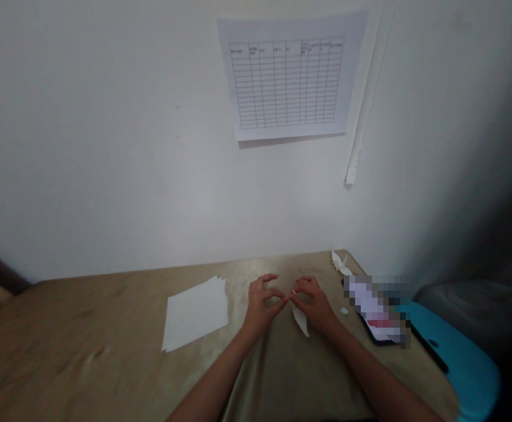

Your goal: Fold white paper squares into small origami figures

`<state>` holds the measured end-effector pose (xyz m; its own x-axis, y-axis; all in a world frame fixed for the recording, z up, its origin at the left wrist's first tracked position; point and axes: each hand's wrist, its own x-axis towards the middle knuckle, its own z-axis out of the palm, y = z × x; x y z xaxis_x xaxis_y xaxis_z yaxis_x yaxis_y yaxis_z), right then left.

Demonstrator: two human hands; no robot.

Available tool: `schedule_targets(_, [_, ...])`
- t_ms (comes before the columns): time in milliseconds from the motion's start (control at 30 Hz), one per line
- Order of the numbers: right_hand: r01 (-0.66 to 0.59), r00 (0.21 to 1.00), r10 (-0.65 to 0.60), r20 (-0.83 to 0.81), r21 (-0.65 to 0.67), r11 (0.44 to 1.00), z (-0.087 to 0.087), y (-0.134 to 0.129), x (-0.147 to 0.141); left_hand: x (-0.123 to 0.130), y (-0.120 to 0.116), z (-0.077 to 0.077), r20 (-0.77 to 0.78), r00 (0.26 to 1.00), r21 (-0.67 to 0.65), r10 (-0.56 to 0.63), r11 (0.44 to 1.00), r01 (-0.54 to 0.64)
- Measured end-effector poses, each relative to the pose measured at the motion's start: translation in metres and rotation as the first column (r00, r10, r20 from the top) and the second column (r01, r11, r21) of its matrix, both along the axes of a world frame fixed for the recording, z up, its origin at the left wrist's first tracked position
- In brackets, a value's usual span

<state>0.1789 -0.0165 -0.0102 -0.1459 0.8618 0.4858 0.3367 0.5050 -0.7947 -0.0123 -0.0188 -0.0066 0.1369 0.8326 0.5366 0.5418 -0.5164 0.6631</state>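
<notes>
My left hand (263, 299) and my right hand (314, 302) meet fingertip to fingertip just above the table. Between thumb and forefinger, my right hand pinches a small narrow piece of white paper (300, 322), whose pointed end hangs down below the fingers. My left thumb and forefinger pinch at the paper's upper tip, while the other left fingers are held apart from them. The fingertips cover most of that upper end. To the left of my left hand lies a loose stack of white paper sheets (196, 315), slightly fanned at the edges.
A brown cloth-like cover (119, 340) lies over the table, against a white wall. At right are a dark phone-like object (381, 340), partly pixelated, a paper scrap (344, 310), crumpled paper (340, 264), a black pen-like stick (431, 350) and a turquoise stool-like surface (471, 363). A printed grid sheet (291, 88) hangs above.
</notes>
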Motion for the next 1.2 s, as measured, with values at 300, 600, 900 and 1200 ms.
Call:
schedule_targets(300, [0.048,0.999,-0.048,-0.018,-0.04,0.998,-0.005,0.003,0.0,-0.002,0.001,0.001,-0.002,1.0,0.009,0.006,1.0,-0.006])
schedule_targets(600, [0.021,0.999,-0.02,0.03,-0.039,0.999,-0.004,0.002,0.001,-0.001,0.001,-0.002,-0.023,0.999,0.022,0.031,0.999,-0.031])
schedule_targets(900, [0.007,0.998,-0.006,0.07,-0.021,1.0,-0.004,0.002,-0.001,-0.001,0.001,0.004,-0.04,0.999,-0.011,0.006,1.0,-0.007])
schedule_targets(1200, [0.124,0.976,-0.115,0.184,-0.035,0.992,-0.012,0.004,0.002,-0.007,0.007,0.0,0.083,0.991,0.032,0.107,0.993,-0.11])
